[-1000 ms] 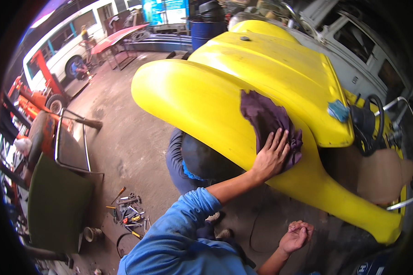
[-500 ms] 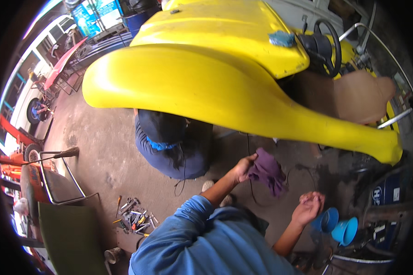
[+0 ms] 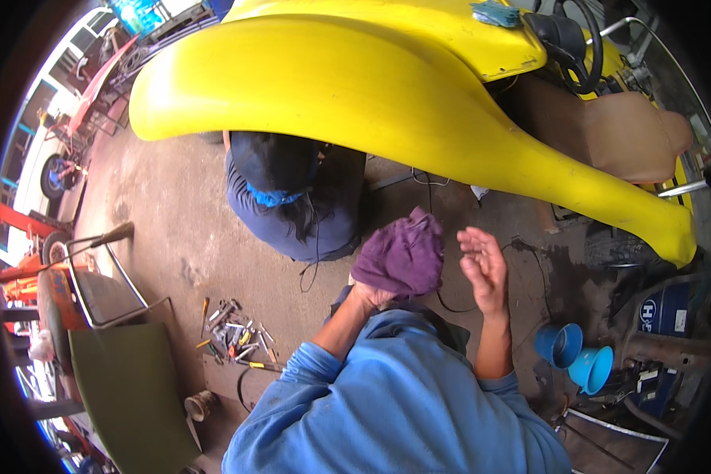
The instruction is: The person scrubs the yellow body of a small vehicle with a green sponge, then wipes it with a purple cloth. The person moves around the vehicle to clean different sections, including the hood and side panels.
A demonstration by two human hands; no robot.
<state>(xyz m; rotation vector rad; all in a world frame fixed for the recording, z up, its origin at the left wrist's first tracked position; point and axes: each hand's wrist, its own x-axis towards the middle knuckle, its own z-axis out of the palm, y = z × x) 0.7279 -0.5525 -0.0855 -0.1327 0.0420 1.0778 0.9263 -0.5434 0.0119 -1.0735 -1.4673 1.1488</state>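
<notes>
A crumpled purple cloth (image 3: 403, 254) lies over my left hand (image 3: 370, 295), in front of my chest. The cloth hides most of the fingers, which hold it from below. To the right of the cloth, my right hand (image 3: 485, 265) is raised and apart from it, fingers spread with nothing in them. Beyond both hands curves the long yellow fender (image 3: 332, 103) of a vehicle, touched by neither. A blue folded cloth (image 3: 495, 13) rests on the yellow bodywork at the far side.
A person in a dark cap (image 3: 272, 162) crouches under the fender, just beyond my left hand. Scattered tools (image 3: 241, 336) lie on the floor at left, near a green panel (image 3: 130, 395). Two blue buckets (image 3: 590, 368) stand at right. A cable (image 3: 450, 306) runs across the floor.
My left hand has drawn the purple cloth back and left, and the cloth now spreads over it. My right hand has risen toward the cloth, opening its fingers. The view has shifted.
</notes>
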